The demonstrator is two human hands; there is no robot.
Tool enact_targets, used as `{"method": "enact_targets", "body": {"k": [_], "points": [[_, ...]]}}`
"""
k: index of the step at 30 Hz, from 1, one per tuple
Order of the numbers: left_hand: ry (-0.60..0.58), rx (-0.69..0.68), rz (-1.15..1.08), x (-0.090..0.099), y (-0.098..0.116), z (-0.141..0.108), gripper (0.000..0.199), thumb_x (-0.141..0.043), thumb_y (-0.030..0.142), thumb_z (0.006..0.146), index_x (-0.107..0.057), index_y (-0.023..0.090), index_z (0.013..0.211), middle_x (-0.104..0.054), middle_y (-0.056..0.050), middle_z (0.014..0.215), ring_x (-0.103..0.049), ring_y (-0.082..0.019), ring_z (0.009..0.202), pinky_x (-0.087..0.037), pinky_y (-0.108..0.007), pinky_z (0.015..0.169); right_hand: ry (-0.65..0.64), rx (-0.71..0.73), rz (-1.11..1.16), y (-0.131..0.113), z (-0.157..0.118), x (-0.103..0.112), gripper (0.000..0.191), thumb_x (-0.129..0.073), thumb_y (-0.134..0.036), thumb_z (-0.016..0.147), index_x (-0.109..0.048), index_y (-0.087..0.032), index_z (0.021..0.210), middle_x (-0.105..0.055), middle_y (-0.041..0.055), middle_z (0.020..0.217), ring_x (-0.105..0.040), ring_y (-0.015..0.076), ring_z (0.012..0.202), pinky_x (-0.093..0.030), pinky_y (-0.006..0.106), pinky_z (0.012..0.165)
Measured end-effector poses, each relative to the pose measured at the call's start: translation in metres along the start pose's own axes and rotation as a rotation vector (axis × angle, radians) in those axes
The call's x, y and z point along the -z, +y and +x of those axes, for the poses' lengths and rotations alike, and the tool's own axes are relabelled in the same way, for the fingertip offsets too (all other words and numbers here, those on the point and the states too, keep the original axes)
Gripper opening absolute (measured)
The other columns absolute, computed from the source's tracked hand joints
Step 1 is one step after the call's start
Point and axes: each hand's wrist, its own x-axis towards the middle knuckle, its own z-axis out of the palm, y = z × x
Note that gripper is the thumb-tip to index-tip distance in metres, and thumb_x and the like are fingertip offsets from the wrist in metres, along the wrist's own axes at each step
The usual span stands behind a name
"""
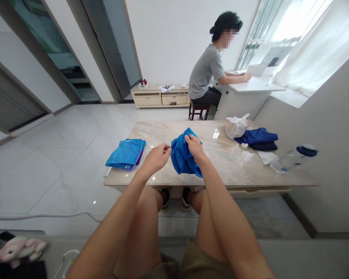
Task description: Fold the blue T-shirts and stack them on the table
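So the bunched-up bright blue cloth (pixel 182 159) is up over the middle of the marble-look table (pixel 158 131), right in front of the seated wearer's knees, probably because that's the easiest spot for both hands to get at it. The right hand (pixel 194 148) has it gripped near the top with thumb and fingers closed on the fabric, and I'd guess that grip is what stops the loose folds from sliding apart. The left hand (pixel 157 157) is at the cloth's left edge, fingers curled in and fairly narrow, but I honestly can't tell if it's pinching a bit of fabric or just beside it. Off to the left there's a flat stack of folded blue and purple fabric pieces (pixel 125 153) near the table's end, kinda fanned at the edges, and my guess is it sits there to stay out of the hands' way while being within reach. Over on the right it's more random: a crumpled white plastic bag (pixel 235 127) next to a heap of dark blue fabric (pixel 257 135), plus a clear bottle with a dark blue lid (pixel 289 159) near the edge, maybe just parked aside. Across the room a person in a grey T-shirt (pixel 205 71) sits at a white desk (pixel 257 86), arms resting on top
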Motion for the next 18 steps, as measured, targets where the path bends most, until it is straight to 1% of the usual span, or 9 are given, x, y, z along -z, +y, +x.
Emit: {"method": "enact_targets", "body": {"k": [2,3,5,7,9,12,15,18], "points": [[-0.033,0.075,-0.082,-0.01,0.017,0.045,0.034,-0.057,0.05,0.102,-0.074,0.021,0.094,-0.082,-0.013,0.104,-0.073,-0.028,0.103,-0.054,-0.035,0.094,0.041,0.008,-0.016,-0.002,0.001,0.005,0.054,-0.073,-0.073,0.085,-0.047,-0.028,0.072,-0.044,-0.0058,0.067,-0.043,0.0154,0.067,-0.04,0.03,0.065],[-0.059,0.126,-0.167,-0.017,0.024,0.062,0.039,-0.057,0.054,0.102,-0.073,0.02,0.088,-0.081,-0.014,0.1,-0.073,-0.028,0.099,-0.054,-0.035,0.09,0.045,0.006,0.016,-0.003,0.001,0.008,0.054,-0.073,-0.074,0.084,-0.048,-0.028,0.073,-0.045,-0.0055,0.068,-0.043,0.0157,0.068,-0.041,0.031,0.065],[-0.148,0.226,-0.363,-0.033,0.032,0.081,0.051,-0.053,0.063,0.102,-0.07,0.02,0.082,-0.079,-0.013,0.093,-0.071,-0.027,0.09,-0.054,-0.034,0.081,0.027,-0.004,0.105,-0.005,0.0,0.012,0.057,-0.075,-0.077,0.082,-0.049,-0.028,0.075,-0.047,-0.005,0.069,-0.044,0.0163,0.069,-0.042,0.031,0.066],[-0.234,0.309,-0.566,-0.049,0.032,0.085,0.059,-0.05,0.071,0.101,-0.07,0.019,0.082,-0.078,-0.011,0.089,-0.07,-0.025,0.084,-0.054,-0.033,0.077,0.003,-0.019,0.154,-0.006,-0.001,0.015,0.059,-0.078,-0.079,0.079,-0.05,-0.027,0.076,-0.048,-0.0046,0.069,-0.044,0.0167,0.069,-0.042,0.031,0.065],[-0.263,0.364,-0.721,-0.062,0.029,0.079,0.063,-0.051,0.078,0.099,-0.071,0.02,0.084,-0.078,-0.01,0.088,-0.071,-0.024,0.085,-0.054,-0.033,0.077,-0.006,-0.025,0.134,-0.006,0.0,0.016,0.059,-0.08,-0.078,0.079,-0.052,-0.027,0.075,-0.047,-0.0046,0.068,-0.042,0.0164,0.068,-0.041,0.031,0.065],[-0.207,0.366,-0.842,-0.072,0.024,0.071,0.063,-0.058,0.08,0.094,-0.075,0.02,0.09,-0.08,-0.009,0.092,-0.073,-0.026,0.093,-0.056,-0.034,0.083,-0.021,-0.025,0.07,-0.006,0.003,0.015,0.058,-0.081,-0.075,0.081,-0.052,-0.026,0.072,-0.045,-0.0048,0.067,-0.041,0.0156,0.067,-0.04,0.031,0.064],[-0.142,0.341,-0.916,-0.077,0.024,0.067,0.059,-0.065,0.076,0.095,-0.079,0.019,0.097,-0.083,-0.009,0.098,-0.074,-0.027,0.103,-0.058,-0.035,0.092,-0.061,-0.047,0.042,-0.005,0.005,0.013,0.055,-0.08,-0.074,0.083,-0.055,-0.026,0.072,-0.047,-0.0048,0.068,-0.042,0.0153,0.067,-0.039,0.031,0.064],[-0.131,0.388,-1.018,-0.083,0.022,0.063,0.057,-0.065,0.073,0.097,-0.081,0.019,0.102,-0.085,-0.011,0.106,-0.076,-0.028,0.112,-0.058,-0.037,0.102,-0.11,-0.083,0.049,-0.002,0.004,0.01,0.055,-0.082,-0.076,0.08,-0.059,-0.026,0.074,-0.051,-0.0046,0.069,-0.045,0.0155,0.068,-0.041,0.03,0.066]]}}
